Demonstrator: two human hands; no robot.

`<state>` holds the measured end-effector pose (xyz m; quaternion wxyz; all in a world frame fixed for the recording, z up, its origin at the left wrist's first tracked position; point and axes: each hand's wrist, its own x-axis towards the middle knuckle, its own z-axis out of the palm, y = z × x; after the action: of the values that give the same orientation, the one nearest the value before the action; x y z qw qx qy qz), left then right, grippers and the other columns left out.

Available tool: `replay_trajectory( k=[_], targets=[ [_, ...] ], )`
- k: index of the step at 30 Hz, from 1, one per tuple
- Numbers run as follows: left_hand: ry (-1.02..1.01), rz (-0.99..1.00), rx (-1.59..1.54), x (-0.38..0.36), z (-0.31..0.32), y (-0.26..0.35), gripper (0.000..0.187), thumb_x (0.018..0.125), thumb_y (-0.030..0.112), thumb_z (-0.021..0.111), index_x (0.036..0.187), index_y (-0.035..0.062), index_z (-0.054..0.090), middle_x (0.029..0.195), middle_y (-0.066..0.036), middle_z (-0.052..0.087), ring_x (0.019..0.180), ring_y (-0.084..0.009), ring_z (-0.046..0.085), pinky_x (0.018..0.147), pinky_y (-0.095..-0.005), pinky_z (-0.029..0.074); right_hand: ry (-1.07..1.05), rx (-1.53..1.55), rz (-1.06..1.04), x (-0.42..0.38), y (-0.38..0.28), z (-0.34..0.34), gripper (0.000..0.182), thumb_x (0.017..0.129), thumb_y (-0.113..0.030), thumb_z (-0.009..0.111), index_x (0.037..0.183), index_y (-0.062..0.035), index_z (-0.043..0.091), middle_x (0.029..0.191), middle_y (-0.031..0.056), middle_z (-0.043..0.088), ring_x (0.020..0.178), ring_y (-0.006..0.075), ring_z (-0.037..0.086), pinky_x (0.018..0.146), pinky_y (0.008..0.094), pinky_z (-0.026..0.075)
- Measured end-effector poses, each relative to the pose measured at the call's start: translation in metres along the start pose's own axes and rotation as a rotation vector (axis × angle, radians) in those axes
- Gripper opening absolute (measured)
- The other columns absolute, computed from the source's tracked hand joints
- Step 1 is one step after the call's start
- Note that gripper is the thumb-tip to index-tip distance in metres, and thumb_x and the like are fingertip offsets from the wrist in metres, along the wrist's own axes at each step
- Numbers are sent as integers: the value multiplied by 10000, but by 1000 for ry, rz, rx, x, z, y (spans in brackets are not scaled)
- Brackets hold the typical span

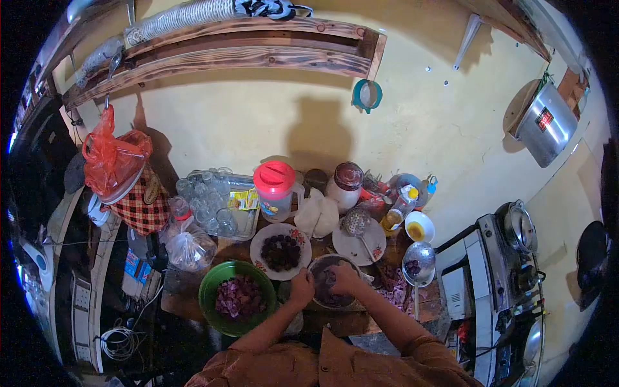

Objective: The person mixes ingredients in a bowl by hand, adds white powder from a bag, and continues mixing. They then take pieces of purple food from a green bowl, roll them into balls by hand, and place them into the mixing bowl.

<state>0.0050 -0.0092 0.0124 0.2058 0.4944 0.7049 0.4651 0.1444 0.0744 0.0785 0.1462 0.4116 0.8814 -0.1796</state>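
A round bowl (318, 298) with purple pieces in dark contents stands at the table's front edge, close to my body. My left hand (302, 287) is closed on its left rim. Over the bowl, my right hand (347, 280) reaches in with bent fingers; the fingertips are hidden among the contents. To the left, a green basin (205, 297) holds chopped purple pieces. Behind my left hand a white plate (256, 244) carries dark round pieces. More purple scraps (394, 287) lie right of the bowl.
A skimmer (356, 221) rests on a white plate (345, 250). At the right are a ladle (418, 261) and a small bowl of yellow liquid (419, 227). A red-lidded jug (274, 177) and a tray of glasses (242, 226) stand behind; a stove (493, 258) is farther right.
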Motion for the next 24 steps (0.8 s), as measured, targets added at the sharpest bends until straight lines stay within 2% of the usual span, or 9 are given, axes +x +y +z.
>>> replay_trajectory(
  k=[1, 2, 4, 8, 11, 13, 16, 22, 24],
  targets=[
    [10, -5, -3, 0, 2, -1, 199, 872, 160, 455, 787, -18, 436, 620, -243, 498, 609, -434, 517, 529, -475, 377, 173, 85, -113, 1, 1, 12, 837, 501, -327, 767, 1232, -89, 437, 1107, 261, 506, 1044, 393, 495, 883, 460, 409],
    [8, -7, -2, 0, 3, -2, 199, 872, 160, 455, 787, -18, 436, 620, -243, 498, 609, -434, 517, 529, -475, 377, 171, 87, -111, 0, 2, 25, 837, 501, -327, 767, 1232, -89, 437, 1107, 261, 506, 1044, 393, 495, 883, 460, 409],
    [-42, -70, 3, 1, 0, -1, 192, 870, 160, 453, 796, -17, 449, 624, -241, 501, 619, -439, 515, 542, -477, 383, 374, 178, -165, -3, -5, 40, 783, 562, -295, 724, 1238, -45, 419, 1103, 284, 469, 1078, 427, 436, 905, 481, 372],
    [-38, -66, -33, 3, -4, 10, 193, 866, 164, 455, 787, -12, 457, 633, -237, 508, 634, -441, 520, 554, -483, 388, 282, 261, -120, 5, -9, 71, 657, 636, -248, 671, 1192, 6, 431, 1031, 281, 492, 1048, 438, 442, 885, 498, 374],
    [6, -86, -43, 3, -4, 14, 200, 864, 165, 452, 771, -12, 452, 638, -239, 504, 637, -446, 511, 555, -485, 385, 299, 62, -113, 9, -16, 73, 487, 699, -213, 615, 1095, 28, 464, 994, 279, 507, 939, 430, 509, 818, 499, 420],
    [-31, -109, -16, 5, -3, 11, 195, 862, 161, 452, 772, -12, 450, 643, -245, 498, 644, -452, 507, 556, -485, 383, 242, 98, 96, 13, -25, 63, 370, 738, -229, 586, 1008, 5, 488, 965, 263, 530, 824, 406, 564, 726, 486, 468],
    [-54, -101, 0, 5, -5, 10, 191, 861, 159, 453, 776, -12, 451, 639, -248, 488, 652, -459, 504, 560, -480, 386, 298, 100, 69, 26, -24, 62, 348, 757, -263, 574, 978, -6, 495, 940, 252, 544, 760, 394, 587, 660, 475, 486],
    [-59, -99, -100, 4, -3, 6, 166, 850, 134, 466, 782, -15, 445, 641, -248, 483, 667, -462, 506, 570, -473, 392, 252, 175, 194, 35, -21, 61, 346, 786, -295, 554, 987, -19, 497, 892, 249, 563, 803, 399, 593, 683, 472, 486],
    [-45, -89, -98, 3, -2, 4, 159, 848, 129, 470, 785, -15, 444, 645, -249, 486, 672, -463, 507, 567, -473, 391, 278, 177, 145, 25, -25, 52, 333, 801, -279, 547, 997, -17, 484, 874, 232, 564, 795, 387, 598, 664, 466, 494]
  ],
)
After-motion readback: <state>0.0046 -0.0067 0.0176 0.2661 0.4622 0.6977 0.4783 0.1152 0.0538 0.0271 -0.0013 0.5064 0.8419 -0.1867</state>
